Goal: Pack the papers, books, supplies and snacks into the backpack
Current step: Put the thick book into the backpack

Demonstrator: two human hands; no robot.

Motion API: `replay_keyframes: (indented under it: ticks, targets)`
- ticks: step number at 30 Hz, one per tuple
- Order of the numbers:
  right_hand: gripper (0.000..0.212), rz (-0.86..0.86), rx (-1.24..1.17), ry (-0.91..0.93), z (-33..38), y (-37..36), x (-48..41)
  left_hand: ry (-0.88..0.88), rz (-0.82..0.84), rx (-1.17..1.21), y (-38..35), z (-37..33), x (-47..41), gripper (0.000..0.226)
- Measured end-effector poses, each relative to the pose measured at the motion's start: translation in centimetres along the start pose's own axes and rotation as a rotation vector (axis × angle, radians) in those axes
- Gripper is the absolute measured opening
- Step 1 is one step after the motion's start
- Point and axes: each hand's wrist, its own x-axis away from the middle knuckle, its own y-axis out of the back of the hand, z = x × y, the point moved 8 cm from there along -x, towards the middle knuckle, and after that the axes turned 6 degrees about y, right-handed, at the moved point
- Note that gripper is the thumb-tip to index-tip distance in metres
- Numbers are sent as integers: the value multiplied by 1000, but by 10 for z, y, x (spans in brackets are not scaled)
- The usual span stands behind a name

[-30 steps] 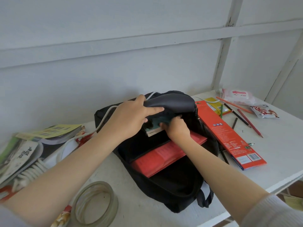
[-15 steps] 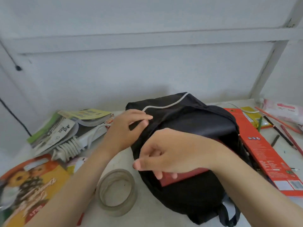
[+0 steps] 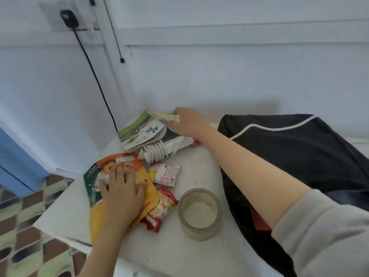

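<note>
right hand [image 3: 188, 122] gripping booklet [image 3: 163, 116] edge, backpack [image 3: 299, 156] cut off

glass jar [image 3: 199, 229], coiled white cord [image 3: 154, 153], black wall plug [image 3: 68, 18]

Soft, even light fills my view; the white wall [image 3: 219, 76] reads bluish. A faint shadow lies behind the backpack [image 3: 299, 152]. Blur softens everything, and wide-angle distortion bends the edges, notably the floor tiles [image 3: 30, 226].
</note>
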Motion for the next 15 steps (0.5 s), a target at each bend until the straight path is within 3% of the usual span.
replay_keyframes:
  ticks: [7, 10, 15]
  targets:
    - [81, 5, 113, -150, -9, -47, -31, 22, -42, -22, 1, -1, 2, 58]
    - [87, 41, 149, -222, -14, -60, -40, 17, -33, -29, -1, -1, 4, 64]
    - [28, -6, 34, -259, -15, -68, -51, 12, -36, -44, 1, -2, 4, 63]
